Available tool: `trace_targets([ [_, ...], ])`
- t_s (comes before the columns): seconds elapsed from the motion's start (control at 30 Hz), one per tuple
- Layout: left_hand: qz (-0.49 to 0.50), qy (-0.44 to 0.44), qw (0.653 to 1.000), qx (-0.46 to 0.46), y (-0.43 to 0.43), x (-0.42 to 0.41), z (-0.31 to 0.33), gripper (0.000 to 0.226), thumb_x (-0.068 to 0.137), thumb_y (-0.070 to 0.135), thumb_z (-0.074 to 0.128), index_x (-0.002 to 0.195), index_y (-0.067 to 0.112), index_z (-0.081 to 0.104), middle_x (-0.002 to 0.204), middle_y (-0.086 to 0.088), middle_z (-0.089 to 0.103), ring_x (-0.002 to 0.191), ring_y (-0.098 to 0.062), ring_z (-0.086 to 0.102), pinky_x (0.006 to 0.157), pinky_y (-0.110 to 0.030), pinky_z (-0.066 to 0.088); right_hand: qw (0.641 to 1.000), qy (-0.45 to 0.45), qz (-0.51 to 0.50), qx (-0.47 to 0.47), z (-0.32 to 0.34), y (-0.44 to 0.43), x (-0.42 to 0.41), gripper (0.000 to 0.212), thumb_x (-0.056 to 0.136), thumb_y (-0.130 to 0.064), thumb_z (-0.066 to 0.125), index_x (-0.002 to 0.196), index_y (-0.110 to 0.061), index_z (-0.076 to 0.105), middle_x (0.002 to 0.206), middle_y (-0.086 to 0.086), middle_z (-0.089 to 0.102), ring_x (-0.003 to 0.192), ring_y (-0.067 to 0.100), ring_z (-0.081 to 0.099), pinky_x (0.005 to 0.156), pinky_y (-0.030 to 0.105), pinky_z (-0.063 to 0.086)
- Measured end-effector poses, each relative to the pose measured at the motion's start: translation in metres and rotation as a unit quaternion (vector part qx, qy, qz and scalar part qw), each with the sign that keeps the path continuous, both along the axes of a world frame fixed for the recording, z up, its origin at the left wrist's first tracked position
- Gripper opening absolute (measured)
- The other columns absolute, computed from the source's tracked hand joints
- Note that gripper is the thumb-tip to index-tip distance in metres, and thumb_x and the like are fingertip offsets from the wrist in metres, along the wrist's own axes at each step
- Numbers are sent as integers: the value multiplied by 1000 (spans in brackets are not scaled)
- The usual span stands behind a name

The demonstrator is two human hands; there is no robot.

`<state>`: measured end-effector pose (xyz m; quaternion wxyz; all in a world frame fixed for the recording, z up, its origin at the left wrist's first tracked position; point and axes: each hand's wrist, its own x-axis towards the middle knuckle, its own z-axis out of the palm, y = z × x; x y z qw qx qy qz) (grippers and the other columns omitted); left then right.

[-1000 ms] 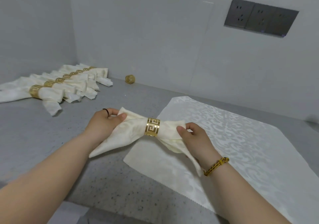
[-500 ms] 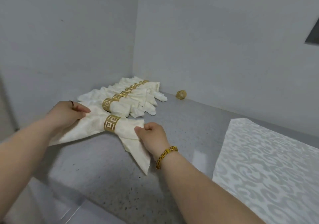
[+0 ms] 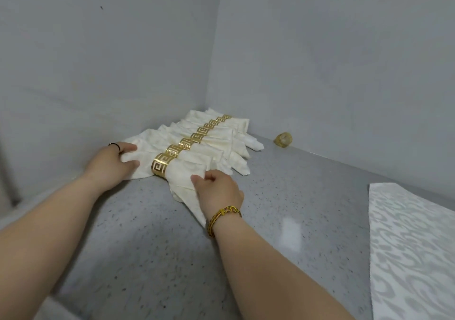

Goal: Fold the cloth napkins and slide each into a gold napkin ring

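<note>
A folded cream napkin (image 3: 183,174) with a gold ring (image 3: 160,167) round its middle lies on the grey counter at the near end of a row of several ringed napkins (image 3: 214,135). My left hand (image 3: 109,164) holds its left end, thumb on top. My right hand (image 3: 216,191) pinches its right end, fingers curled into the cloth. A flat patterned white napkin (image 3: 413,250) lies unfolded at the right. A loose gold ring (image 3: 283,140) sits by the back wall.
The grey speckled counter (image 3: 283,196) runs into a corner of two grey walls behind the row. Its front edge shows at the lower left.
Both hands have carried the ringed napkin left, off the flat napkin, and set it down against the near end of the row. The view has swung left.
</note>
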<state>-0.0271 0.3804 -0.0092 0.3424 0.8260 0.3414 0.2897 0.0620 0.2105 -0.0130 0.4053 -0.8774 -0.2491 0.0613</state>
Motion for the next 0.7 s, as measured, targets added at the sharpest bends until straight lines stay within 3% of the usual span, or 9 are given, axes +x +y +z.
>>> trace_targets([
  [0.17, -13, 68, 996, 54, 12, 12, -10, 44, 87, 12, 59, 129, 11, 50, 137, -15, 47, 125, -33, 43, 103, -38, 32, 999, -1, 8, -32, -1, 4, 8, 36, 89, -50, 46, 112, -24, 58, 113, -4, 61, 113, 19, 45, 90, 29, 22],
  [0.33, 6, 70, 992, 104, 8, 9, -10, 46, 86, 12, 60, 131, 10, 49, 147, -12, 32, 133, -31, 31, 110, -40, 24, 1000, 7, 11, -24, -2, 2, 6, 40, 89, -51, 44, 116, -24, 55, 118, -4, 59, 117, 18, 43, 91, 29, 21],
  [0.5, 17, 64, 989, 136, -16, 0, -1, 49, 84, 12, 62, 131, 12, 49, 148, -8, 33, 134, -30, 31, 110, -37, 22, 994, 92, 63, -11, 13, -16, 7, 48, 89, -49, 45, 127, -20, 46, 129, 0, 50, 122, 21, 40, 101, 29, 24],
  [0.6, 2, 34, 985, 167, -42, -7, 8, 40, 85, 12, 61, 124, 10, 56, 142, -9, 42, 131, -30, 36, 110, -36, 23, 980, 163, 92, 66, 27, -43, 6, 46, 91, -35, 51, 130, -12, 43, 117, 1, 51, 108, 16, 49, 91, 22, 36],
  [0.7, -63, -33, 990, 125, -93, -11, 19, 31, 86, 7, 58, 116, 10, 62, 130, -7, 54, 123, -27, 45, 97, -28, 31, 991, 92, 91, 47, 33, -87, 3, 35, 92, -26, 52, 123, -11, 51, 104, -3, 51, 98, 12, 49, 87, 19, 39],
])
